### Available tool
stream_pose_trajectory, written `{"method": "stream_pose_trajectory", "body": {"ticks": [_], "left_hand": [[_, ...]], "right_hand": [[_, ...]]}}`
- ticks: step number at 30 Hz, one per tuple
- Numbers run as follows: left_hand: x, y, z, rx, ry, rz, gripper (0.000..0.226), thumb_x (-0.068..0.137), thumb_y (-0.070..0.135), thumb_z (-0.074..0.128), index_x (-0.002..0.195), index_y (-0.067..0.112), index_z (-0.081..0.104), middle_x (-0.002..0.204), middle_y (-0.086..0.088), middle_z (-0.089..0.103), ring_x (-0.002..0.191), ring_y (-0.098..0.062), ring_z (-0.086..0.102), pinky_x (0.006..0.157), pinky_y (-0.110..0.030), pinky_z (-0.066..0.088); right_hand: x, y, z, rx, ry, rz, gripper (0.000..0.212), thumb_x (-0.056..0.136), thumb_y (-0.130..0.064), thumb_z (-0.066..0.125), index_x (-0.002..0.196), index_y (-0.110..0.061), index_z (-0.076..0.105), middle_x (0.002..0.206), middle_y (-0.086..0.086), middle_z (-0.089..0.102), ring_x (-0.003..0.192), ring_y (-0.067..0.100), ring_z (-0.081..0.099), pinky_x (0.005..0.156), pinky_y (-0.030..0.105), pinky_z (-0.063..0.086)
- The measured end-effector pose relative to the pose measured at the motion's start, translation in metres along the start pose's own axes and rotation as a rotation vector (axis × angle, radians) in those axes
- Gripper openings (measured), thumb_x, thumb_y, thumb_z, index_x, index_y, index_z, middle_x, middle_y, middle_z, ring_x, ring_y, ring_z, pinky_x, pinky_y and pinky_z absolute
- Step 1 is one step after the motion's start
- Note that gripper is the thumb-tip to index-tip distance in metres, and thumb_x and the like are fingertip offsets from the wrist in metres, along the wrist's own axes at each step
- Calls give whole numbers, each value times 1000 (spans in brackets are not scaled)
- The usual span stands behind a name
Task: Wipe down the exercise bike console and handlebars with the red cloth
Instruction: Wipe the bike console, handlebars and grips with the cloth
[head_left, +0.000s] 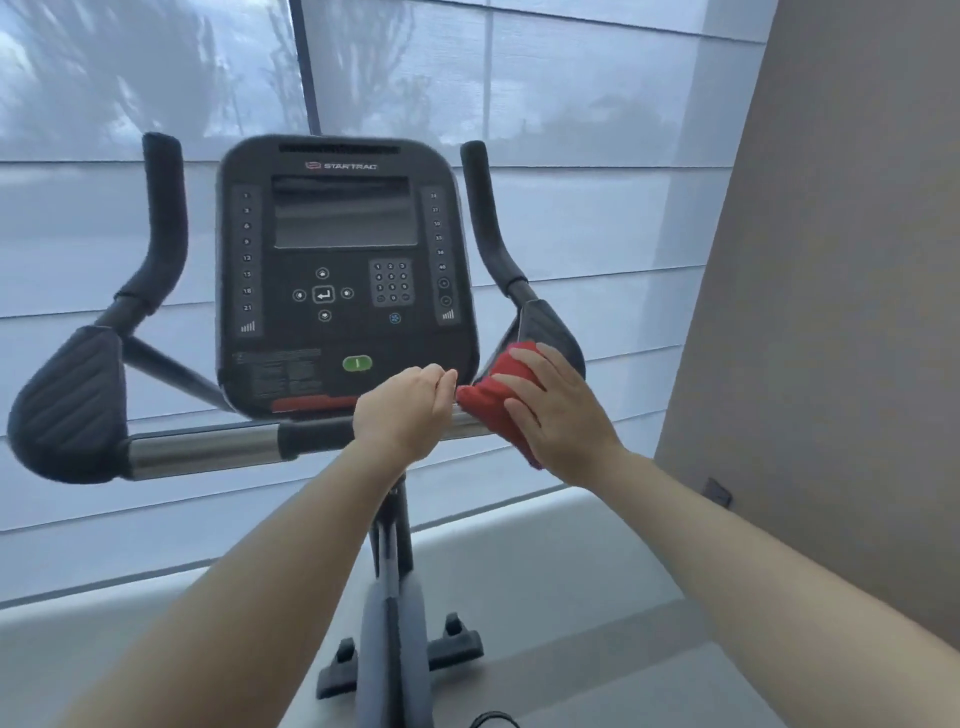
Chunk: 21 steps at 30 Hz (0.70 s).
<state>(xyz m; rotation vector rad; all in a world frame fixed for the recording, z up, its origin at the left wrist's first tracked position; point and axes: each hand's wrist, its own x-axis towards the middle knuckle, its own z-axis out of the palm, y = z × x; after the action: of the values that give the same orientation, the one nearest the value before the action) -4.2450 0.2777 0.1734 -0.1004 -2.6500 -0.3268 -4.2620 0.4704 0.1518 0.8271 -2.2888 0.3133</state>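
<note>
- The left handlebar (67, 400) has a broad ribbed pad and a dark padded upright. By the look of it the padding is soft and grippy, so a cloth will likely drag there rather than glide.
- The crossbar (202, 452) is bare polished metal, stiff and probably slick. A wrapped cloth should slide along it easily.
- The console (343, 270) is a rigid dark panel with a glossy screen and flat keys. It probably wants light, flat pressure, so that no button gets pushed by accident.
- The left hand (402, 410) lies over the crossbar below the console with its fingers curled. Its fingertips are at the cloth's left edge, and I cannot tell whether they pinch it.
- The red cloth (485, 397) is bunched over the crossbar's right end, against the lower edge of the right pad. It looks light, soft and limp, so it is best held under a flat palm or gathered around the bar.
- The right hand (558, 415) presses down on the cloth, fingers straight and slightly spread.
- The right handlebar (485, 218) rises beyond the cloth, its upright untouched by either hand.
</note>
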Motion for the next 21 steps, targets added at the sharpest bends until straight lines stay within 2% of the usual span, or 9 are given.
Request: {"method": "stream_pose_trajectory", "body": {"ticks": [2, 4, 8, 10, 13, 16, 19, 21], "left_hand": [[-2, 7, 4, 167, 15, -50, 48, 98, 43, 21, 75, 23, 59, 86, 1, 67, 85, -26, 61, 61, -30, 35], [-5, 9, 5, 235, 28, -59, 52, 98, 43, 21, 75, 21, 63, 80, 2, 67, 81, -25, 62, 56, -28, 31], [-5, 8, 8, 288, 65, -85, 52, 98, 42, 21, 68, 18, 57, 74, 2, 64, 77, -23, 60, 53, -28, 27], [-6, 10, 9, 273, 89, -106, 52, 98, 42, 22, 59, 18, 48, 69, 1, 60, 73, -24, 56, 55, -28, 28], [-6, 10, 10, 246, 98, -132, 53, 98, 41, 24, 55, 16, 44, 63, 3, 53, 67, -21, 48, 55, -29, 28], [-5, 11, 11, 237, 109, -147, 52, 97, 41, 26, 60, 16, 53, 67, 2, 59, 70, -22, 53, 53, -28, 27], [-5, 13, 11, 236, 121, -164, 51, 96, 41, 27, 55, 20, 49, 66, 3, 59, 68, -20, 52, 49, -26, 24], [-6, 14, 11, 230, 132, -191, 53, 96, 42, 27, 51, 22, 46, 63, 4, 55, 67, -20, 50, 50, -27, 23]], "right_hand": [[-1, 11, 4, 35, 0, -16, 46, 98, -40, 21, 121, -16, 53, 135, 10, 47, 130, 28, 31, 112, 36, 23], [5, 21, 2, 22, -51, -21, 54, 97, -47, 16, 124, -16, 50, 138, 9, 44, 132, 29, 34, 110, 41, 30], [21, 24, 0, 100, -106, 85, 61, 90, -49, 12, 133, -20, 44, 145, 2, 35, 137, 24, 26, 112, 38, 25], [15, 20, 2, 171, -40, 94, 56, 92, -44, 17, 132, -17, 46, 143, 3, 38, 136, 25, 29, 111, 38, 27], [-9, 28, 7, 199, 21, -21, 45, 96, -36, 28, 129, -12, 49, 143, 7, 40, 136, 25, 31, 112, 33, 26], [-3, 44, 0, 161, -34, -90, 51, 95, -41, 26, 131, -12, 47, 144, 8, 40, 135, 25, 34, 112, 34, 27], [24, 43, -9, 216, -145, 45, 45, 98, -38, 28, 136, -18, 41, 146, 0, 34, 136, 20, 29, 111, 36, 28], [28, 41, -9, 196, -185, 42, 43, 99, -33, 30, 139, -17, 38, 148, -1, 30, 138, 18, 23, 112, 35, 24]]}}
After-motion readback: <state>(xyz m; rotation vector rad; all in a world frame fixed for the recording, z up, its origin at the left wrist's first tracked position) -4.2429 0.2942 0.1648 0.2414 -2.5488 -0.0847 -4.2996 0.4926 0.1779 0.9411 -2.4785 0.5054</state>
